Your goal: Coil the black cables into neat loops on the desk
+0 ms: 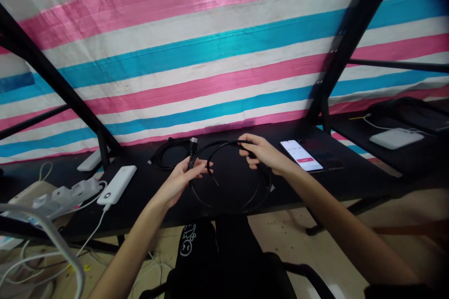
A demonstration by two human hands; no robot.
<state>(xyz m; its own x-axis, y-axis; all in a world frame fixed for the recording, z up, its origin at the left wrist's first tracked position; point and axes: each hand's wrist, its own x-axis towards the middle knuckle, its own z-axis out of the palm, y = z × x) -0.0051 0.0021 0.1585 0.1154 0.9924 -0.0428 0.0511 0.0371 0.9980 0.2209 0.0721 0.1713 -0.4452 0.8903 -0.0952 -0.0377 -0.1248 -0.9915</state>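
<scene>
A black cable [231,196] forms wide loops over the black table [343,182], held up between both hands. My left hand [184,177] pinches it just below its plug end, which sticks upward. My right hand [261,152] grips the top of the loop, fingers curled round it. Behind my left hand a second coiled black cable [168,154] lies flat on the table.
A lit smartphone [301,155] lies right of my right hand. A white power bank [117,184] with a white lead sits at the left, beside a white power strip [66,194]. Another white device [396,138] rests on the neighbouring table. Black frame posts [101,147] stand behind.
</scene>
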